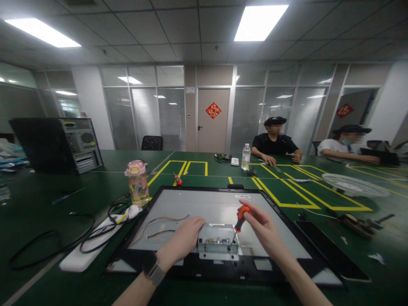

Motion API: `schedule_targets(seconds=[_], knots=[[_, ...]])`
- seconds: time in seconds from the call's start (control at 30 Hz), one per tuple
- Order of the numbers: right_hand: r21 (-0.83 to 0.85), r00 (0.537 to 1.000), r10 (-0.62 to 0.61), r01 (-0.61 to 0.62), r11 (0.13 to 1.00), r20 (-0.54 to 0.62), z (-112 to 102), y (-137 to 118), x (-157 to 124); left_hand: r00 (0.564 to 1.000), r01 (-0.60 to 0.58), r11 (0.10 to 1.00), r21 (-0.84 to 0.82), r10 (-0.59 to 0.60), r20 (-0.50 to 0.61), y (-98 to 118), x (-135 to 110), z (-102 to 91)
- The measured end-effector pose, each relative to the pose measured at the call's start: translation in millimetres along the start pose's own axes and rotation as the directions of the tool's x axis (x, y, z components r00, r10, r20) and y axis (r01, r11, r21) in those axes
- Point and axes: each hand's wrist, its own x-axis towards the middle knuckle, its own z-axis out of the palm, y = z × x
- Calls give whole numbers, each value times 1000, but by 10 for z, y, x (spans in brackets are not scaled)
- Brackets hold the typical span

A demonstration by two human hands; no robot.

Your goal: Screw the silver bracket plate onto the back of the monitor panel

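Note:
My right hand (262,225) is closed round the handle of a screwdriver (242,218), orange and black, tilted with its shaft pointing down. The tip meets the front face of a metal housing (217,247) with connector ports, near the ports' right end. My left hand (185,239), a watch on its wrist, grips the left side of the housing; its fingertips are partly hidden. Under both hands lies a display panel (197,204), grey back up, with a black frame. Thin cables (165,219) run over its left part.
A power strip (92,246) with black cables and a pink-lidded bottle (137,185) stand left. A computer case (57,144) is farther left. At right lie a dark flat panel (330,248) and a white round grille (353,185). Two people sit across the table.

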Motion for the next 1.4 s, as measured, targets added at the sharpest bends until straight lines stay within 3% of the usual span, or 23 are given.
schedule_targets(seconds=[0.13,0.3,0.57,0.9,1.23,1.4], knots=[[-35,999,-30,28,999,-41,-13,27,12,1000,-5,1000,4,5,-5,-18,5,13],[143,999,30,-35,989,38,5,51,12,1000,7,1000,10,-7,-10,-15,1,24],[72,999,15,-12,997,-43,-7,34,14,1000,-9,1000,7,9,-1,-31,0,30],[316,994,94,-109,943,63,62,-9,0,1000,5,1000,16,-5,6,-14,1,27],[367,987,144,-158,917,65,12,33,9,1000,9,1000,19,-9,15,-1,-6,11],[352,995,78,-97,931,68,34,28,10,1000,6,1000,29,-7,18,0,-5,13]])
